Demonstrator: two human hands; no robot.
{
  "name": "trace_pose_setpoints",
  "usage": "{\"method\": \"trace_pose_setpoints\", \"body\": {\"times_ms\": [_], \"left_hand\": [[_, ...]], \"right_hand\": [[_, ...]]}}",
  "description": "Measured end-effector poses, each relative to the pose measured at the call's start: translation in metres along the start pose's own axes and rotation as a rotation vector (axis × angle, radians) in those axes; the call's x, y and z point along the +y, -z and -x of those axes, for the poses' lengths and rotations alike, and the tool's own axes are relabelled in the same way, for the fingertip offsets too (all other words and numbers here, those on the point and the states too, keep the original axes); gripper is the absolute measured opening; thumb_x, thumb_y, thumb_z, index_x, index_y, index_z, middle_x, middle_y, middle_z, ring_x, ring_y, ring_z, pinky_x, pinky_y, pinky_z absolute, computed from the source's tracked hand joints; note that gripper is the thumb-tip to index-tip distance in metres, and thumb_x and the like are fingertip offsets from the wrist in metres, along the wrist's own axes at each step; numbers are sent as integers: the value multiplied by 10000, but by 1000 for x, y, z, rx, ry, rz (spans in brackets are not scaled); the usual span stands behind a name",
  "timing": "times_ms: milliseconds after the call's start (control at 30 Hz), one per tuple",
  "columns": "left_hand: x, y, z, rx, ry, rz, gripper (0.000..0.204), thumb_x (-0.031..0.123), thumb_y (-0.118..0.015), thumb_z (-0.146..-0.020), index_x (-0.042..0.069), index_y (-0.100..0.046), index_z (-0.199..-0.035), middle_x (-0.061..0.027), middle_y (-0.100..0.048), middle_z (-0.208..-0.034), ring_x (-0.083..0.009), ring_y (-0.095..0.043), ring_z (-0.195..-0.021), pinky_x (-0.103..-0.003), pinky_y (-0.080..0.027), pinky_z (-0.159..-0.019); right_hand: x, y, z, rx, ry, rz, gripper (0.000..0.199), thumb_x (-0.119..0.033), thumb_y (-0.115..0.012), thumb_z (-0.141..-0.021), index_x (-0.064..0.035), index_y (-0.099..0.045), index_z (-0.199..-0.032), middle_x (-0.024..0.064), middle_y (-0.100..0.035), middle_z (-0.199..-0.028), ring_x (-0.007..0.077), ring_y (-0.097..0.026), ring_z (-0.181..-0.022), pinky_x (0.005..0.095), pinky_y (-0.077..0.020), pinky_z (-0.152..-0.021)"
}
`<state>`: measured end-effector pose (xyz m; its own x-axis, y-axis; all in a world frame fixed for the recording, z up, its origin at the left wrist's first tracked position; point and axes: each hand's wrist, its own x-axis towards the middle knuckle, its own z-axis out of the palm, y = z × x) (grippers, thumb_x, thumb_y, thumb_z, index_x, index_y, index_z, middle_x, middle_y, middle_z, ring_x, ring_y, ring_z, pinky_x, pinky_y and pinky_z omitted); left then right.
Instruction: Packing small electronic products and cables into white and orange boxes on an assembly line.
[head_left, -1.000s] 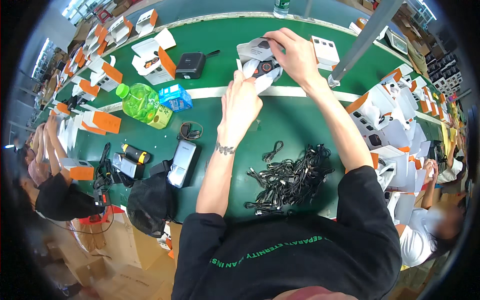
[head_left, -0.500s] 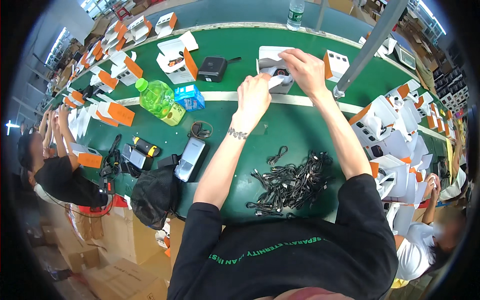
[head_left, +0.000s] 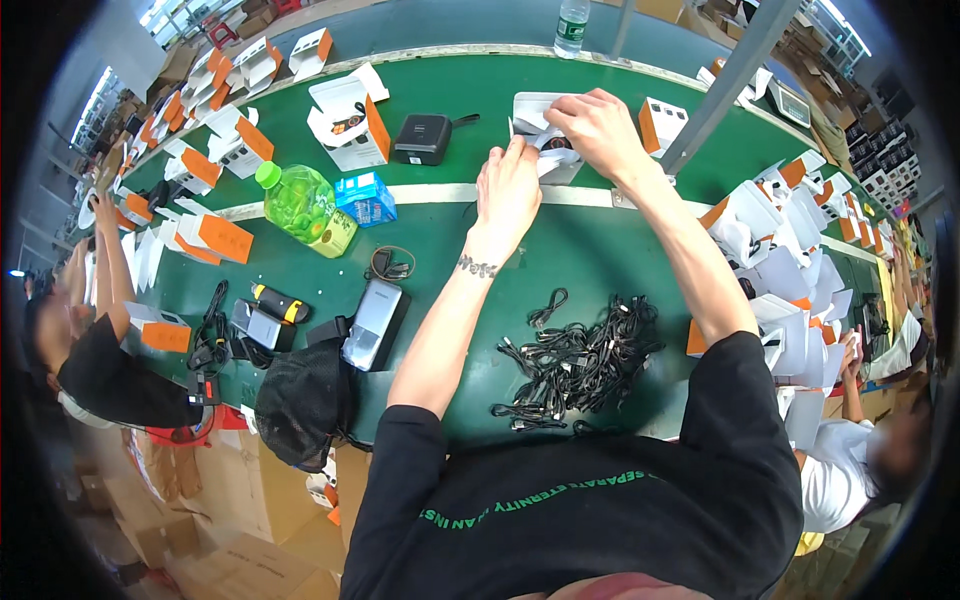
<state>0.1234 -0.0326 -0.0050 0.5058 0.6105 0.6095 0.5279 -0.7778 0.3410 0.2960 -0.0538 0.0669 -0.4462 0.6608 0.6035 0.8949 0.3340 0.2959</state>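
Note:
At the far side of the green workbench stands an open white box (head_left: 562, 176) with crumpled white wrapping inside. A dark round watch (head_left: 556, 144) shows partly among the wrapping. My left hand (head_left: 507, 188) is at the box's left side, its fingers closed on the edge of a side flap. From the right, my right hand (head_left: 600, 135) reaches over the box, fingers curled and pinched at the wrapping; its fingertips are partly hidden. A heap of black cables (head_left: 585, 365) lies on the bench between my forearms.
Left of the box are a black case (head_left: 423, 139), an open white-and-orange box (head_left: 350, 130), a green drink bottle (head_left: 308, 210) and a blue carton (head_left: 366, 199). A metal post (head_left: 735, 85) rises at right, near stacked open boxes (head_left: 790, 240). Co-workers sit on both sides.
My left hand has shifted from the box's front to its left side, fingertips raised. My right hand has moved slightly left and stays over the box. The view has shifted a little.

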Motion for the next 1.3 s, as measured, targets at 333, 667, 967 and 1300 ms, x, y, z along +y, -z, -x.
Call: {"method": "trace_pose_setpoints", "body": {"times_ms": [333,667,967,1300], "left_hand": [[7,-2,-1,-20,34,29,246,-81,-560,-736,-42,-616,-972,-168,-573,-1039,-375,-584,-909,-476,-524,-797],[2,-11,0,-10,1,-4,244,-65,-588,-725,-26,-607,-965,-158,-563,-1031,-380,-592,-929,-487,-532,-798],[-14,-16,-5,61,-70,11,275,-73,-595,-718,-32,-603,-990,-143,-559,-1030,-347,-584,-905,-453,-532,-792],[4,-34,-17,24,-159,61,342,-69,-535,-747,18,-629,-1064,-128,-564,-1033,-345,-581,-938,-453,-522,-832]], "right_hand": [[4,3,-1,-68,35,128,135,-144,-671,-708,-75,-624,-814,17,-637,-828,204,-610,-884,346,-498,-752],[8,-41,0,-408,21,13,94,-126,-612,-806,-65,-680,-787,118,-666,-863,303,-691,-802,398,-576,-673],[18,-57,2,81,25,-120,233,-109,-630,-758,-100,-685,-984,69,-664,-886,262,-653,-887,374,-540,-785],[35,-60,32,-401,-186,-192,218,-139,-596,-831,-82,-694,-1017,119,-696,-873,309,-691,-851,406,-566,-755]]}}
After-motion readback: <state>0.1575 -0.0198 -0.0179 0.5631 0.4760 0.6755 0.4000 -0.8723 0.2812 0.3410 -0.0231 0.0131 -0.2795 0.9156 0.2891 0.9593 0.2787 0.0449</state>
